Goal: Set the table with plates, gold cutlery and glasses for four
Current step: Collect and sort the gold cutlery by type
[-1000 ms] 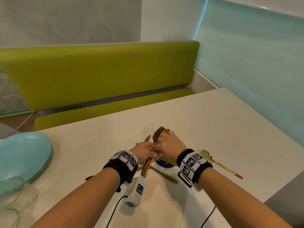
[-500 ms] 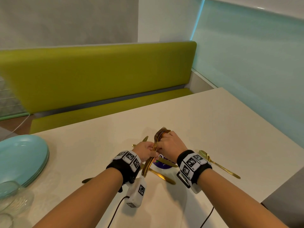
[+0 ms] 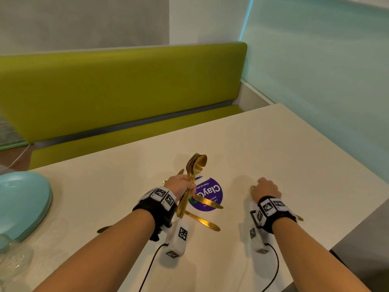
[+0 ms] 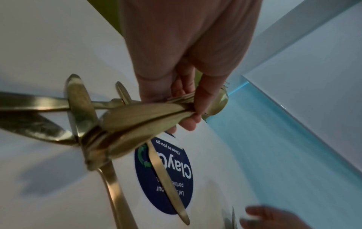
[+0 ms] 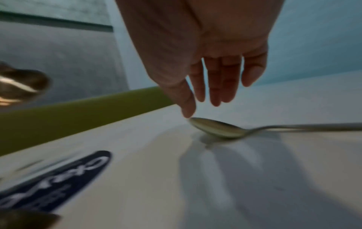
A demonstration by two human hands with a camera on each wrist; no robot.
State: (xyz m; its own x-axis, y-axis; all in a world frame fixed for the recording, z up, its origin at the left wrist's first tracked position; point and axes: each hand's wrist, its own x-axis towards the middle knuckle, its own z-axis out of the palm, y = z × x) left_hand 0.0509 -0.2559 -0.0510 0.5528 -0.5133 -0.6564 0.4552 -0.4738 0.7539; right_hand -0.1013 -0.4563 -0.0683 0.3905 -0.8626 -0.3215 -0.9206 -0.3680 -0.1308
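My left hand [image 3: 182, 186] grips a bundle of gold cutlery [image 3: 194, 171], forks with a spoon in front, heads up and handles hanging down; the left wrist view shows the fingers [image 4: 197, 108] curled round the bundle [image 4: 137, 117]. My right hand [image 3: 266, 187] hovers over a gold spoon [image 5: 219, 127] lying on the table [image 3: 294, 148], fingers [image 5: 217, 86] straight and loose, thumb tip just above the spoon's bowl. Two gold knives [image 3: 207, 202] [image 3: 203, 221] lie by the purple round sticker [image 3: 208, 193]. A stack of light-blue plates [image 3: 21, 203] sits at the left, with clear glasses [image 3: 12, 256] below it.
A green bench [image 3: 117, 89] runs along the table's far side. A frosted glass wall [image 3: 326, 70] closes the right side. Another gold handle [image 3: 105, 229] shows under my left forearm. The table's near right edge [image 3: 345, 234] is close to my right wrist.
My right hand has let go of the bundle and moved right and down to the lone spoon. The left hand keeps the bundle, now with a spoon in front.
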